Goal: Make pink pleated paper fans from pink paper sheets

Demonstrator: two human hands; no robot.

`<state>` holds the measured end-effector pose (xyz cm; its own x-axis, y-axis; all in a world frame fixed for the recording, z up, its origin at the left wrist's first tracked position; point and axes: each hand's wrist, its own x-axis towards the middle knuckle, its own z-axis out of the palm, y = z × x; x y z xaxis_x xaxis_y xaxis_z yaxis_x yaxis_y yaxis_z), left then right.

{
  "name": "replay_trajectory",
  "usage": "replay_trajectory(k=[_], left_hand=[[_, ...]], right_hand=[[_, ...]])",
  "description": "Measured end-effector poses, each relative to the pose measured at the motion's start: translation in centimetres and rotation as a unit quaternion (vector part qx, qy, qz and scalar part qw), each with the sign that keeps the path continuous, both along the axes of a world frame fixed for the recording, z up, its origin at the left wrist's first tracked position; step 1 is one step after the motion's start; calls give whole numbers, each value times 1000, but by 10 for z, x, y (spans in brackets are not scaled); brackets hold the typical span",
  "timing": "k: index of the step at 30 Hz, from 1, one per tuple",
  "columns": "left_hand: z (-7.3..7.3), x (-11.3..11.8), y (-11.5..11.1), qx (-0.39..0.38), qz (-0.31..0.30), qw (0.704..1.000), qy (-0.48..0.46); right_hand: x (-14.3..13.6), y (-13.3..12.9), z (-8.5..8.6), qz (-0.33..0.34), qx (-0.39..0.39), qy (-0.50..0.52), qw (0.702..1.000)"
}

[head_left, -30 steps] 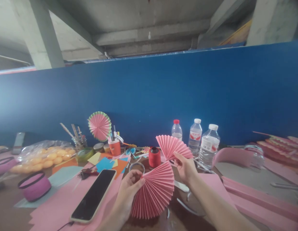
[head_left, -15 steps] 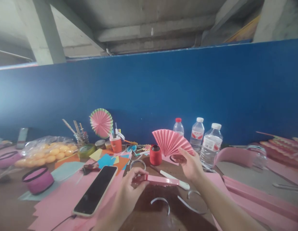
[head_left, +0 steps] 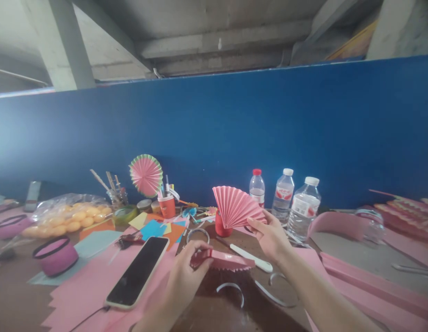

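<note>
Pinched in my right hand (head_left: 271,233) is the right end of a pink pleated paper fan (head_left: 236,206), spread wide and held above the table. My left hand (head_left: 189,267) is closed on one end of a second pink folded paper fan (head_left: 228,260), which lies nearly flat with its jagged edge facing me. Partly hidden behind the raised fan stands a red spool-like roll (head_left: 222,227). A white-handled knife or similar tool (head_left: 252,258) lies just beyond the lower fan. Curled white strips (head_left: 231,289) rest on the brown table near my hands.
On the left lie a phone (head_left: 138,272) on pink paper, a purple round container (head_left: 55,256) and a bag of yellow balls (head_left: 72,216). Plastic bottles (head_left: 306,205) stand behind my right hand. A round paper fan (head_left: 145,175) rises beside a red cup (head_left: 167,207).
The fan in my right hand has shifted left and down, now covering part of the red roll. The fan in my left hand has turned, showing its jagged edge.
</note>
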<state>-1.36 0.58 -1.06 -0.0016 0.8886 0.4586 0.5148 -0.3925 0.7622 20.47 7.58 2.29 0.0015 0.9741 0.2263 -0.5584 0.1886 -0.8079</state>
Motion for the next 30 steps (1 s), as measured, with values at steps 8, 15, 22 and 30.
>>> replay_trajectory(k=[8, 15, 22, 30], left_hand=[[-5, 0, 4, -4, 11, 999, -49], [-1, 1, 7, -16, 42, 998, -39], [3, 1, 4, -1, 63, 998, 24], [-2, -2, 4, 10, 32, 999, 7]], right_hand=[[-4, -9, 3, 58, -3, -21, 998], [-11, -21, 9, 136, -42, -8, 990], [-7, -23, 16, 108, -70, 44, 991], [12, 0, 2, 24, 0, -103, 994]])
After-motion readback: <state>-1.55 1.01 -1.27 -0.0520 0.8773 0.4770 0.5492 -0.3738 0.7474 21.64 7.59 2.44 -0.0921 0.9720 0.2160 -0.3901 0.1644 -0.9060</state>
